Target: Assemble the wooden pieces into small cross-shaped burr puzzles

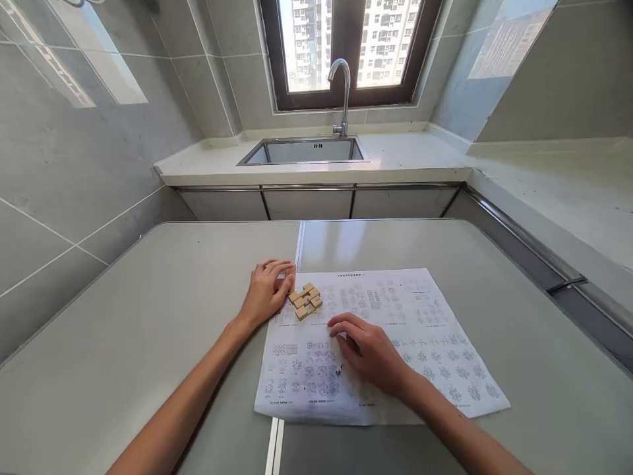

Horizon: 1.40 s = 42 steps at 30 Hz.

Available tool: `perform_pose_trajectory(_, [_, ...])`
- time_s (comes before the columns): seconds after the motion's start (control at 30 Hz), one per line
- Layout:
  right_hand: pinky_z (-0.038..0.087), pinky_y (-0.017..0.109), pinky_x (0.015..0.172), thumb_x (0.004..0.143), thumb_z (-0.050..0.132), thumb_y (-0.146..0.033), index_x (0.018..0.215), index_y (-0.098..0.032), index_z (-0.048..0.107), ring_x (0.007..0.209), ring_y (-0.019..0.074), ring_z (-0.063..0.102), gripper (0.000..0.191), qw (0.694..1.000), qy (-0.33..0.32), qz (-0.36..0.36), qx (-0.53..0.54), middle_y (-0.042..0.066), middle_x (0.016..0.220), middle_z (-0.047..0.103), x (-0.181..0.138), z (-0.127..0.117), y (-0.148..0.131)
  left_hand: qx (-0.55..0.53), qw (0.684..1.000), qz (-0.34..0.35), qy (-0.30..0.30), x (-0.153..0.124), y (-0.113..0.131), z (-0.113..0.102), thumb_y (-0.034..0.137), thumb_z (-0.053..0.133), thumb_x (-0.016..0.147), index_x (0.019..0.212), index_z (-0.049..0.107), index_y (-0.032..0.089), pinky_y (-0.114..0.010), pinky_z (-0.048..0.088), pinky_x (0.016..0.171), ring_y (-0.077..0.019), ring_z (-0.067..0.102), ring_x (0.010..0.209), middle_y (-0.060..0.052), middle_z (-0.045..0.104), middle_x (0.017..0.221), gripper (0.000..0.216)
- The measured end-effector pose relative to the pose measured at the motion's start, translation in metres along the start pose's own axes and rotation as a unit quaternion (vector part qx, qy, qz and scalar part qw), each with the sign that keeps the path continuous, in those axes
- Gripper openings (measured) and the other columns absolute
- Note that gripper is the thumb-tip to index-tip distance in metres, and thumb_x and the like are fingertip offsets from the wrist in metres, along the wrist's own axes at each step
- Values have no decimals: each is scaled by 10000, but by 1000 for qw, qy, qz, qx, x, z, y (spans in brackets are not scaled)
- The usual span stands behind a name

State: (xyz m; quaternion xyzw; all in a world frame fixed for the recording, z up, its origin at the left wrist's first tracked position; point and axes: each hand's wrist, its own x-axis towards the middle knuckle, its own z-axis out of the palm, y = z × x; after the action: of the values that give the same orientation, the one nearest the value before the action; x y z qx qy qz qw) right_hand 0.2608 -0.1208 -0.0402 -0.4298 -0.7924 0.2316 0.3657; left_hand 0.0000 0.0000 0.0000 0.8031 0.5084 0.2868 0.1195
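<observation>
A small cluster of interlocked wooden blocks [306, 300] lies on the upper left part of a printed paper sheet [425, 330] covered in diagrams. My left hand [267, 290] rests just left of the blocks, fingers curled, their tips at the blocks' left edge. My right hand [368, 349] lies palm down on the sheet a little right of and nearer than the blocks, fingers bent and loosely spread, nothing visible in it.
The sheet lies on a grey table [123, 343] with a seam down its middle. Beyond it runs a white counter [410, 158] with a steel sink [304, 152] and a tap [343, 92] under a window. Tiled walls stand left and right.
</observation>
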Motion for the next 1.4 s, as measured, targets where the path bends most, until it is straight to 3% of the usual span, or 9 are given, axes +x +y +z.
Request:
perform_pose_trajectory(0.1, [517,285,614,967,487,-76,1015,-243,652,659,141,667,240,1000,1,-7,1,56,1198,748,1,-1,0,7,999,2,-46,7,-17,7,391,526,1018,1375,660,251,-610,339,1194,-370,423,1456,-65,625,1522,406])
perform_pose_trajectory(0.2, [522,287,627,961,486,-67,1011,-239,654,700,151,684,246,1000,3,-11,4,57,1188,750,1,-2,0,3,997,1,-71,10,-27,11,415,504,1033,1410,638,249,-558,379,1189,-336,451,1445,-76,675,1446,432])
perform_pose_trajectory(0.37, [523,284,618,968,485,-64,1023,-240,660,713,155,700,254,1000,7,-20,-2,57,1171,755,2,-2,-1,2,998,-19,-57,6,-31,4,467,509,1033,1349,668,213,-509,426,1151,-316,504,1358,-108,704,1325,435])
perform_pose_trajectory(0.63, [551,306,699,973,499,-56,1021,-235,658,864,188,740,244,1000,3,-26,-16,60,1190,748,0,-1,2,-9,997,-30,-66,-23,-31,-20,510,525,1025,1312,680,237,-452,517,1038,-297,593,1229,-93,719,1291,426])
perform_pose_trajectory(0.8, [551,306,703,974,501,-55,1009,-237,653,854,184,741,239,1000,1,-22,-15,50,1191,748,0,-3,-1,-11,996,-44,-81,-49,-22,-34,532,527,1028,1308,688,247,-388,574,895,-283,646,1129,-89,724,1220,431])
perform_pose_trajectory(0.87, [552,308,710,979,493,-63,1009,-235,656,859,187,741,238,1000,2,-23,-15,55,1187,749,0,-3,-2,-16,994,-32,-107,-58,-21,-40,564,613,979,1359,647,261,-403,571,958,-299,626,1207,-90,693,1307,488])
perform_pose_trajectory(1.0, [556,317,715,985,485,-71,1005,-227,659,867,193,744,235,1000,0,-22,-15,62,1194,750,0,-3,-1,1,987,26,-156,-66,-27,-47,604,806,827,1508,490,270,-493,453,1167,-356,492,1408,-116,553,1528,822])
perform_pose_trajectory(1.17, [534,317,688,983,475,-72,1011,-230,655,828,188,734,241,1000,0,-19,-10,57,1193,751,1,-2,1,35,990,28,-132,-62,-34,-46,616,757,877,1509,488,278,-524,457,1150,-358,517,1373,-113,581,1498,765])
perform_pose_trajectory(1.4, [492,307,634,975,482,-66,1010,-243,646,703,160,685,244,1000,-1,-11,0,42,1202,747,1,-1,1,135,983,84,-87,-67,-31,-48,638,716,904,1447,523,237,-510,537,1020,-350,623,1207,-133,674,1355,702])
